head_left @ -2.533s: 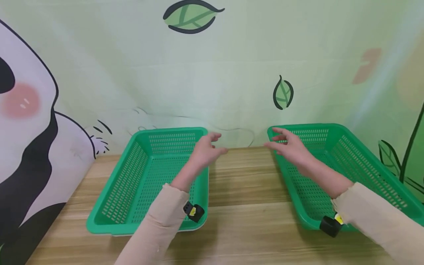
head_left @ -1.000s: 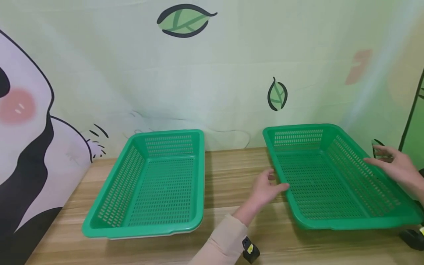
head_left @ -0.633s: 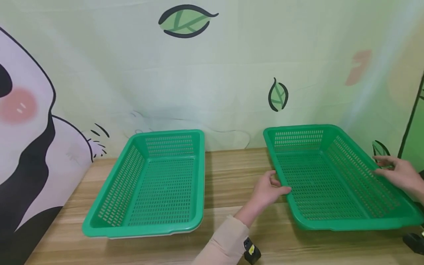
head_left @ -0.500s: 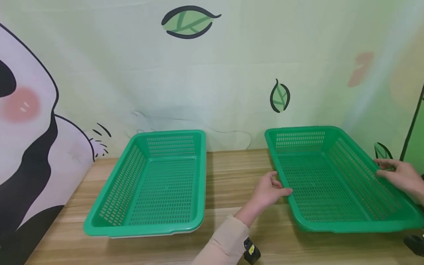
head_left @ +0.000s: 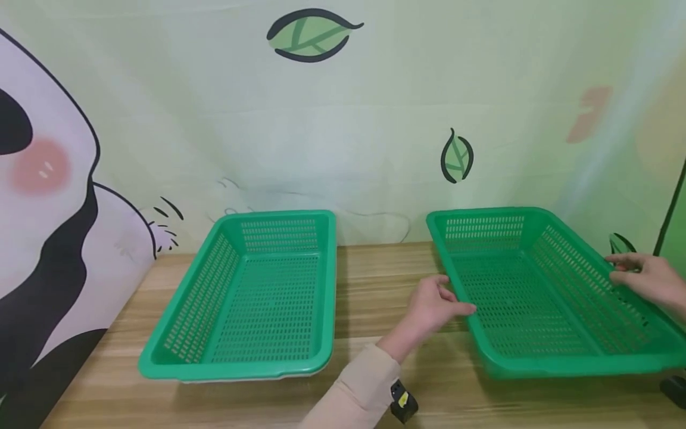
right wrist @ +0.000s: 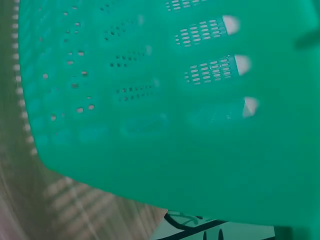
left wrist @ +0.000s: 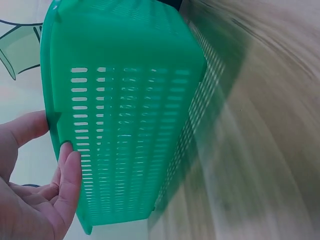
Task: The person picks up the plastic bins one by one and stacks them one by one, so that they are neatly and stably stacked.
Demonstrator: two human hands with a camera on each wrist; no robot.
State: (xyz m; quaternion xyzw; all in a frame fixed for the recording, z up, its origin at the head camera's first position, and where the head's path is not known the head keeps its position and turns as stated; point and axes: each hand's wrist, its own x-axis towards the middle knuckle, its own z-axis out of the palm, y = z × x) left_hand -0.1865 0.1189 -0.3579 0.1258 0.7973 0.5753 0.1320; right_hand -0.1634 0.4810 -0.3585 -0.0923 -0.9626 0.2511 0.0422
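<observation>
Two rectangular green plastic baskets with slotted walls are in the head view. My left hand (head_left: 431,310) pinches the left rim of the right-hand basket (head_left: 536,364), thumb over the rim and fingers against the outer side. In the left wrist view, that basket's slotted outer wall (left wrist: 125,130) stands beside the thumb and fingers. My right hand (head_left: 651,280) grips the opposite rim, its fingers partly hidden behind it. The right wrist view is filled by the basket's outer wall (right wrist: 150,175); no fingers show there. Nothing is visible inside this basket.
The left-hand green basket (head_left: 236,372) sits on the wood-grain table (head_left: 375,280), a gap away from the held one. Behind the table hangs a pale green cloth (head_left: 375,119) printed with a panda and leaves.
Both hands came from above the baskets' back area down to the right-hand basket's two side rims and took hold. That basket has since shifted slightly left against the other, its front edge blurred.
</observation>
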